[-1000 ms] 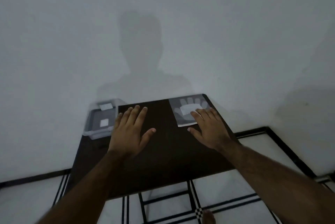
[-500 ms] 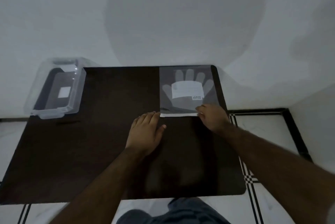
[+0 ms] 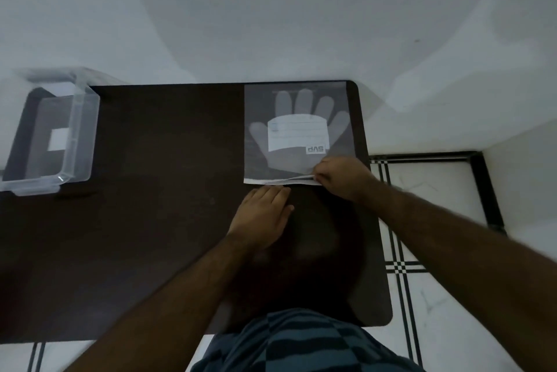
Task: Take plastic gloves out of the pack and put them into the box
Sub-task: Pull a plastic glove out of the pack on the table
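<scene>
A clear pack of plastic gloves (image 3: 297, 130), printed with a hand outline and a white label, lies flat at the table's far right. My right hand (image 3: 342, 177) pinches the pack's near edge at its right end and lifts a thin white flap there. My left hand (image 3: 263, 215) lies palm down on the table, fingertips touching the pack's near edge. A clear plastic box (image 3: 49, 136) stands open at the far left corner, with a white sticker on its bottom.
The dark brown table (image 3: 150, 221) stands against a white wall. Its right edge borders a white tiled floor with black lines (image 3: 422, 205). My striped shirt shows at the bottom of the view.
The view has tilted down onto the table. My right hand has closed on the pack's near edge and raised the flap; my left hand has slid right to that edge.
</scene>
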